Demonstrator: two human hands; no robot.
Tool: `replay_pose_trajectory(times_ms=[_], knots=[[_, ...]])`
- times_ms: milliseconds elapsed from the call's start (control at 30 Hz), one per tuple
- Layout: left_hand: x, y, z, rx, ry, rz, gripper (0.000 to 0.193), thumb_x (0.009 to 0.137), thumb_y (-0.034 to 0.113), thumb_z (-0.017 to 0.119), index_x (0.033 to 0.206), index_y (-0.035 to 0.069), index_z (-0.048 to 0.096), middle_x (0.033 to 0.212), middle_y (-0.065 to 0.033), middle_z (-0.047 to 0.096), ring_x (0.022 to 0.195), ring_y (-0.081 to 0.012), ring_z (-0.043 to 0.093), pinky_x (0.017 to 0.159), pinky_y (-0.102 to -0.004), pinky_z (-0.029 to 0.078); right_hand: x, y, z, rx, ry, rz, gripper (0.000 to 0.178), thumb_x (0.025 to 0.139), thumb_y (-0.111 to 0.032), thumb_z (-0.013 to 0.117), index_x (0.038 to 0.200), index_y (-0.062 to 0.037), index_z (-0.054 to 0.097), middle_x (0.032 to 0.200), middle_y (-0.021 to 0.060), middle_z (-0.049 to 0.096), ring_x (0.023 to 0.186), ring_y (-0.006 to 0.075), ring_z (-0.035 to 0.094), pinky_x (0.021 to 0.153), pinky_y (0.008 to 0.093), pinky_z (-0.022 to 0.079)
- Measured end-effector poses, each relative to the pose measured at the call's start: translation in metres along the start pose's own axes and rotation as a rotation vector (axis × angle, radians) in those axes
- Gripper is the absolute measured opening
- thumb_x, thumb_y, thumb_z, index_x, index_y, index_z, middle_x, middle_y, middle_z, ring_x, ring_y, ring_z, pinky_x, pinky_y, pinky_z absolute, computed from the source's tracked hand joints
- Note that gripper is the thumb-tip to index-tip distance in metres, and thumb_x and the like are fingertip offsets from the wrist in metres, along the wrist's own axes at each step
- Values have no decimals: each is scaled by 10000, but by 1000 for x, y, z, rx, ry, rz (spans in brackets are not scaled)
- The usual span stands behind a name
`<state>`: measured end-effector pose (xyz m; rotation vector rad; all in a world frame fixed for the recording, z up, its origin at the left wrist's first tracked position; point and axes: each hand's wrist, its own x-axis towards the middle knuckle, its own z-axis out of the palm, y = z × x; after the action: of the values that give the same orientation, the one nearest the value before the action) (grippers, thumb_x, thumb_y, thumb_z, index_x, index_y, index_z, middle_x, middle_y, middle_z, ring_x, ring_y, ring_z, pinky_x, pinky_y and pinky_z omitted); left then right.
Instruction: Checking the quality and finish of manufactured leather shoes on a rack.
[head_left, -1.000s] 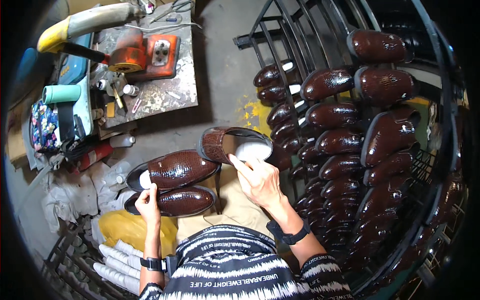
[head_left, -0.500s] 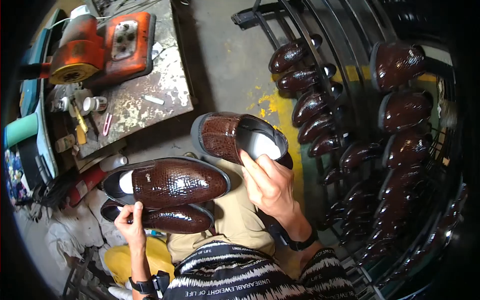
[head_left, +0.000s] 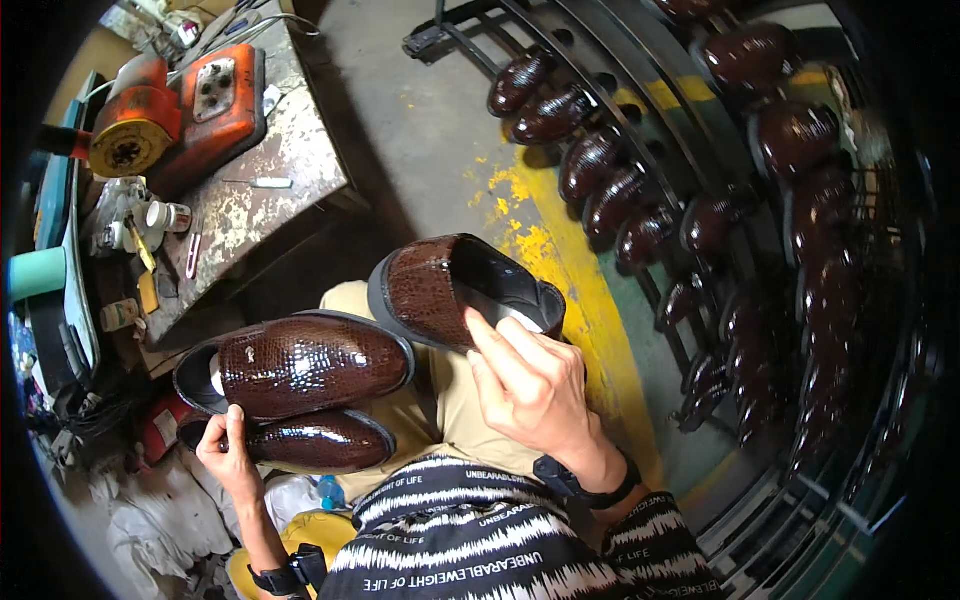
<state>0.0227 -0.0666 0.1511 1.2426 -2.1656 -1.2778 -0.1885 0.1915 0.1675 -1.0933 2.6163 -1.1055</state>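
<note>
My left hand [head_left: 230,455] is closed at the heel openings of two glossy dark-brown, crocodile-patterned shoes held side by side over my lap. The upper shoe [head_left: 330,365] has a small metal ornament and something white inside. The lower shoe [head_left: 325,442] is partly hidden beneath it. My right hand [head_left: 540,390] grips a third shoe [head_left: 418,290] of the same kind by its side edge, fingers at the opening. A pale insole shows inside this shoe, and its dark-soled toe comes close to the upper shoe's toe.
To the right, a black metal rack [head_left: 690,95] bears several rows of similar brown shoes [head_left: 795,140]. At the left, a worn workbench [head_left: 300,130] holds an orange machine [head_left: 215,115], a white jar [head_left: 168,216] and small tools. A yellow stripe [head_left: 560,270] marks the floor.
The view has shifted, so bench and rack sit differently. The shoe in my right hand has tilted and come closer to the left-hand pair. Both hands keep their holds.
</note>
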Motion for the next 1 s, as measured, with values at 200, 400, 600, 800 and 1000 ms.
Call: replay_pose_trajectory(times_ms=[200, 400, 600, 800, 1000], knots=[[-30, -8, -33, 38, 14, -6, 249, 864, 139, 547, 648, 20, 506, 631, 67, 423, 593, -28, 339, 530, -193, 256, -54, -41, -8, -182, -48, -11, 438, 646, -51, 572, 1071, 50, 543, 676, 66, 502, 525, 162, 553, 453, 272, 442], [-34, -56, -81, -214, 46, -81, 309, 899, 170, 447, 1133, 1, 558, 1063, -88, 578, 948, -144, 531, 865, -263, 397, -120, -63, 9, -446, -244, -266, 409, 691, -115, 512, 1035, 104, 545, 677, 48, 524, 532, 126, 549, 435, 232, 428], [-64, -42, -38, 37, 49, 99, 289, 894, 229, 484, 999, 7, 637, 779, 14, 534, 715, -71, 434, 684, -207, 358, -144, -36, -50, 859, -3, -9, 229, 824, -102, 573, 1022, 14, 579, 821, 97, 646, 619, 151, 623, 553, 265, 503], [-74, -39, -2, -23, -97, 26, 319, 883, 280, 521, 694, 31, 583, 653, 48, 473, 618, -41, 380, 579, -190, 290, -208, 223, -59, 780, 776, 952, 363, 832, -193, 574, 1159, -61, 488, 873, 72, 625, 605, 99, 536, 531, 232, 468], [-75, -53, 20, -47, 48, 8, 281, 885, 263, 516, 903, 8, 635, 776, 20, 536, 704, -55, 447, 652, -188, 350, -290, 393, 10, 775, 899, 1505, 756, 767, -330, 638, 1346, -109, 206, 1278, 164, 393, 1037, 297, 475, 785, 464, 454]])
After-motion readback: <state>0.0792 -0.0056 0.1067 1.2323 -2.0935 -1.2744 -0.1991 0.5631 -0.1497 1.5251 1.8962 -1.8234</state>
